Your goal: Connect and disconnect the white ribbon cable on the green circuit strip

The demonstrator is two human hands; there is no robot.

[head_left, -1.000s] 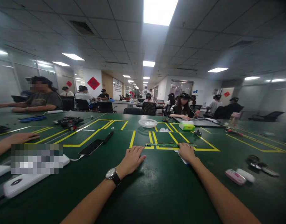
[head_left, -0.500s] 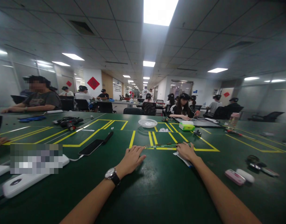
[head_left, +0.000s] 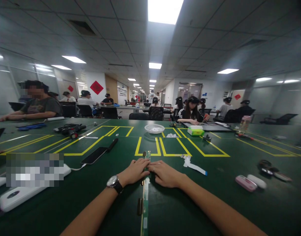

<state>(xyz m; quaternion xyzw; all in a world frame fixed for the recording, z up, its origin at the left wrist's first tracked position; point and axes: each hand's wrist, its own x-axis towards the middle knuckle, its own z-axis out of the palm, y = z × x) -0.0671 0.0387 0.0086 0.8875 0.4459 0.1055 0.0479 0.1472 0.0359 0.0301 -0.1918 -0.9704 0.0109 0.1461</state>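
A long, narrow green circuit board [head_left: 145,209] lies lengthwise toward me on the green table. Small brown parts stick out along its left edge. From the left, my left hand [head_left: 134,171] closes its fingers on the board's upper stretch; a watch is on that wrist. Opposite it, my right hand [head_left: 166,173] grips the same stretch, fingertips almost meeting the left ones. The fingers cover that portion of the board. A white flat ribbon cable [head_left: 196,167] with a blue end rests to the right of my right hand.
Yellow tape [head_left: 148,154] marks boxes ahead. Beyond stand a white plastic basket [head_left: 154,127] and a green tissue pack [head_left: 195,130]. A phone [head_left: 97,155] and white power bank [head_left: 34,190] lie left; a pink case [head_left: 246,183] lies right. Co-workers sit around.
The circuit board has turned from lying crosswise to pointing toward me. My right hand has moved left, off the ribbon cable, and now sits close to my left hand.
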